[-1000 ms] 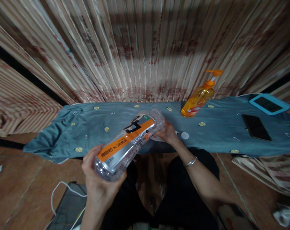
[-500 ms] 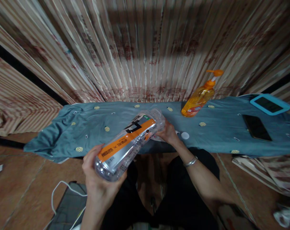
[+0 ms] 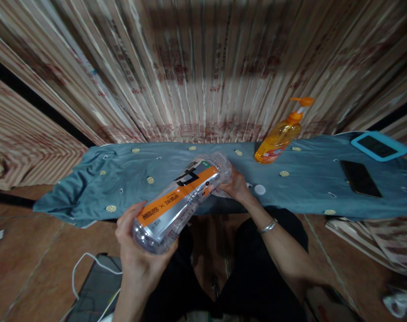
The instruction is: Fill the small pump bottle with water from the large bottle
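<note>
Tilted across the middle of the view is a clear plastic bottle [image 3: 178, 203] with an orange, silver and black label. My left hand [image 3: 139, 241] is closed around its near, lower-left end, thumb on one side and fingers on the other. At the far, upper-right end my right hand [image 3: 237, 184] grips the bottle; most of its fingers are hidden behind the plastic. Just right of that hand a white round disc [image 3: 259, 189] lies on the blue-grey cloth [image 3: 169, 163]. Something pale, partly covered, shows on the cloth beneath the right hand.
An orange pump bottle [image 3: 277, 138] stands at the back, right of centre. Further right lie a dark phone [image 3: 360, 179] and a blue-framed device [image 3: 379, 146]. Stacked striped sheets [image 3: 196, 71] rise behind the cloth. A white cable [image 3: 80, 264] loops at lower left.
</note>
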The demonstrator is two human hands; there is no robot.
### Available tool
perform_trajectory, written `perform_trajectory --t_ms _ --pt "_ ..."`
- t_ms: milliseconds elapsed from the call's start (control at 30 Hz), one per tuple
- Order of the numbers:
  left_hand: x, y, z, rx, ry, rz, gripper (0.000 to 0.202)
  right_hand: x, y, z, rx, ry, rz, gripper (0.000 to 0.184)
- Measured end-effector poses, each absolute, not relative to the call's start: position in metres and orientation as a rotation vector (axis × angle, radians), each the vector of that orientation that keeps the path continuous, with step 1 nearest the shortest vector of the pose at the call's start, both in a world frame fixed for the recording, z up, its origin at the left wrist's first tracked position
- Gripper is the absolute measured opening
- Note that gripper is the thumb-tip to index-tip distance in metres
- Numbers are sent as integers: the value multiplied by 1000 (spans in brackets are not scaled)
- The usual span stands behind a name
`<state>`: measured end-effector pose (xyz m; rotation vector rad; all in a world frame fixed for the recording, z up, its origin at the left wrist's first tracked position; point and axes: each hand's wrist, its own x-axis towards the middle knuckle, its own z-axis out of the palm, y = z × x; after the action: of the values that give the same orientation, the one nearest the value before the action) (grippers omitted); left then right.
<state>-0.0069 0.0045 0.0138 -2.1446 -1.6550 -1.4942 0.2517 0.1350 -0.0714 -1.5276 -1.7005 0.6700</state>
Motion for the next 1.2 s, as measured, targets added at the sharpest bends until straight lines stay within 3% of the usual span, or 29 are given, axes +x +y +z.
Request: perform_trajectory --t_ms 1200 --pt "-7 6 11 -2166 -1630 -1531 93 255 137 -78 -1461 -1716 633 39"
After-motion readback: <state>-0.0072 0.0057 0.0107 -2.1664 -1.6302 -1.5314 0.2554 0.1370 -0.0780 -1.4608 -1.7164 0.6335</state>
